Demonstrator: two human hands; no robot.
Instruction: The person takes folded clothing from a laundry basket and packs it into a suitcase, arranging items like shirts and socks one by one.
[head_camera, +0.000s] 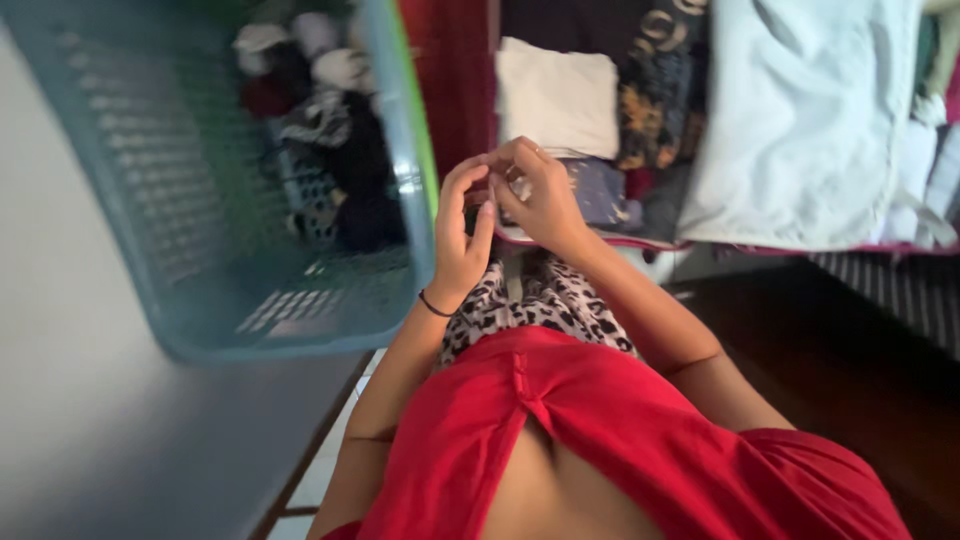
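My left hand (458, 235), with a thin dark band on its wrist, and my right hand (540, 198) meet in front of me, fingertips touching. The fingers of both are curled in towards each other. Whether they pinch something small between them is not clear. They hover over the near edge of an open pink-rimmed case (600, 241) packed with folded clothes. A folded white cloth (558, 98) lies just beyond my right hand. I wear a red top and spotted black-and-white trousers.
A teal plastic laundry basket (130, 180) stands at the left, with dark and patterned garments (330, 150) inside. A large pale blue folded cloth (805, 120) lies in the case at the right. Dark floor shows at the lower right, pale tiles at the lower left.
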